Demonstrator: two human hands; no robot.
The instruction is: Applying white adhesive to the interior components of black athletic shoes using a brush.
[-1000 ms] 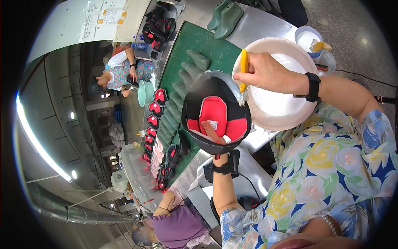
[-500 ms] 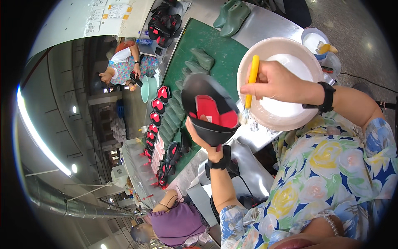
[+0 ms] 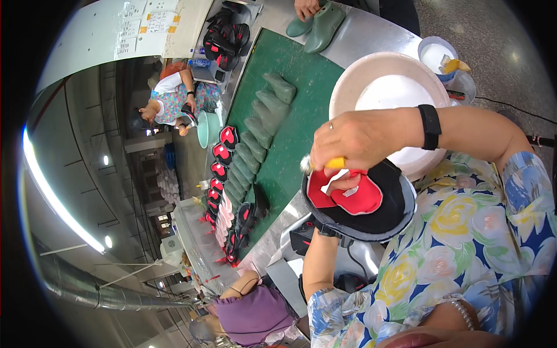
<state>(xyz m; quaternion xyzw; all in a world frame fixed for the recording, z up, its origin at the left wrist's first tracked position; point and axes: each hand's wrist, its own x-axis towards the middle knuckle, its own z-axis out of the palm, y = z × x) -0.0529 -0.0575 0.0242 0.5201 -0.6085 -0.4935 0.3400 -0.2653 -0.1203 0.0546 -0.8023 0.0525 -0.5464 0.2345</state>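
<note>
A black shoe upper [image 3: 400, 200] with a red lining is tilted open toward me in front of my chest. From below, my left forearm [image 3: 321, 258] reaches up to it; the left hand gripping it is mostly hidden behind the upper. Over its far edge, my right hand [image 3: 354, 139] is closed round a yellow-handled brush [image 3: 335, 163]. White-coated bristles point left, just past the upper's edge. One digit presses on the red lining; I cannot tell which hand it belongs to. Behind my right wrist stands a wide pale basin [image 3: 342, 87] of white liquid.
A green work surface [image 3: 301, 122] bears a row of greenish shoe lasts [image 3: 264, 110] and several red-and-black uppers [image 3: 220, 153]. Another person's hand [image 3: 306, 8] touches large green lasts [image 3: 325, 29] at the far edge. A small white tub [image 3: 435, 55] stands beyond the basin. Two co-workers are at the left.
The upper has come right and nearer to me, turned so its lining shows more. My right hand has moved left from over the basin to the upper. Another person's hand has appeared at the large lasts.
</note>
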